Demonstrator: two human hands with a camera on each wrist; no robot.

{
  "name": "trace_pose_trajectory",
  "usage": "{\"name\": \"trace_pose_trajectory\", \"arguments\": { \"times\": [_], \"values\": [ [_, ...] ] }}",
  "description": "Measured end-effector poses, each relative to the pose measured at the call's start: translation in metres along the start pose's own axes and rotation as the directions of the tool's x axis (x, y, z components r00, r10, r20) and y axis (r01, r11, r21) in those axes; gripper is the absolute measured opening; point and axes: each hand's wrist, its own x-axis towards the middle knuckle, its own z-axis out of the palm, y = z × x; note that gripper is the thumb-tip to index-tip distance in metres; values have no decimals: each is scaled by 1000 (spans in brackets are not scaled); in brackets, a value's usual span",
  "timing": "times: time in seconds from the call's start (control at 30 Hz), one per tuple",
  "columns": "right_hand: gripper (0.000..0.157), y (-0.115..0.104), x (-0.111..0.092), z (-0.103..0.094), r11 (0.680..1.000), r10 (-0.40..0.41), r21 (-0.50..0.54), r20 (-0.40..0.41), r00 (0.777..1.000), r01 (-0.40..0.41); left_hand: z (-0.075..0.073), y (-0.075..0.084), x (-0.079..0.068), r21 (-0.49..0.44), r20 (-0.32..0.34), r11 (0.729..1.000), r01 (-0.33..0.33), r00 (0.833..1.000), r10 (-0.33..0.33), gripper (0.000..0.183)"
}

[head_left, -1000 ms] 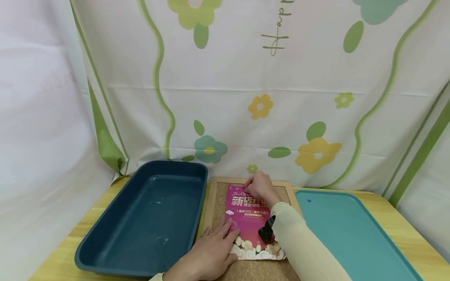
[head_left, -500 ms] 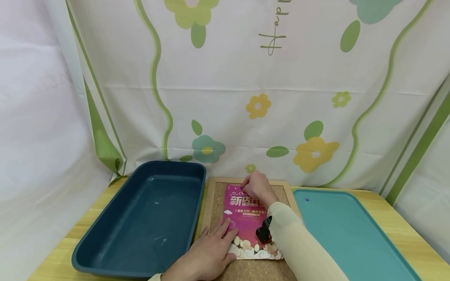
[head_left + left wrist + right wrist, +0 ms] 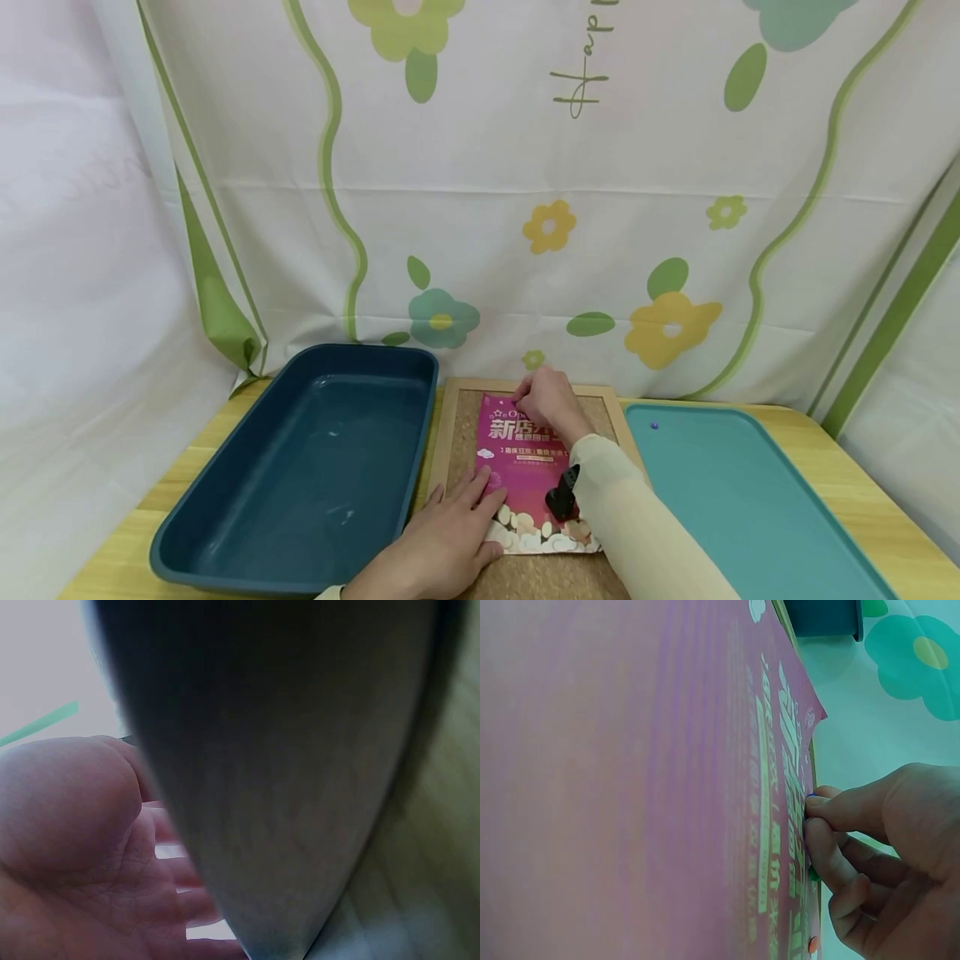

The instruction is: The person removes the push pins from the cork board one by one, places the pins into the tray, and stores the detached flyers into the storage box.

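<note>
A pink poster (image 3: 517,492) with Chinese lettering lies on a wood-framed cork board (image 3: 558,579). Near the poster's top edge, my right hand (image 3: 551,398) pinches a small blue push pin (image 3: 811,796) between thumb and finger against the paper. The pin's tip is hidden. Beside those fingers in the right wrist view, a green pin (image 3: 814,874) and an orange pin (image 3: 813,945) sit along the poster. My left hand (image 3: 446,533) rests with fingers spread on the lower left of the poster and the board; its palm shows in the left wrist view.
To the left stands a deep dark-blue tray (image 3: 176,500). A shallow teal tray (image 3: 735,492) lies to the right, bearing a small purple pin (image 3: 655,426). Behind the wooden table (image 3: 123,542) hangs a flowered white cloth (image 3: 465,208). A large dark surface blocks much of the left wrist view.
The head view has shifted slightly. Both hands keep their places on the poster, the right one still pinching at its top edge.
</note>
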Motion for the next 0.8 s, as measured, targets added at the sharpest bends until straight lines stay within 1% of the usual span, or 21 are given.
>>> {"name": "trace_pose_trajectory", "arguments": {
  "times": [0.2, 0.47, 0.7, 0.8],
  "values": [
    [7, 1, 0, 1, 1000, -4, -8, -5, 1000, 4, 0, 0, 1, 6, 1, 1000, -4, 1000, 4, 62],
    [8, 1, -2, 3, 999, -35, -21, -27, 999, 34, 2, -2, 0, 6, -8, 1000, -13, 1000, 13, 62],
    [8, 3, -3, 5, 998, -65, -27, -52, 997, 64, 2, -2, -1, 3, -8, 1000, -7, 1000, 7, 63],
    [8, 4, -5, 4, 998, -61, -20, -58, 996, 60, 1, -1, 0, 9, -8, 1000, -12, 1000, 12, 63]
  ]
}}
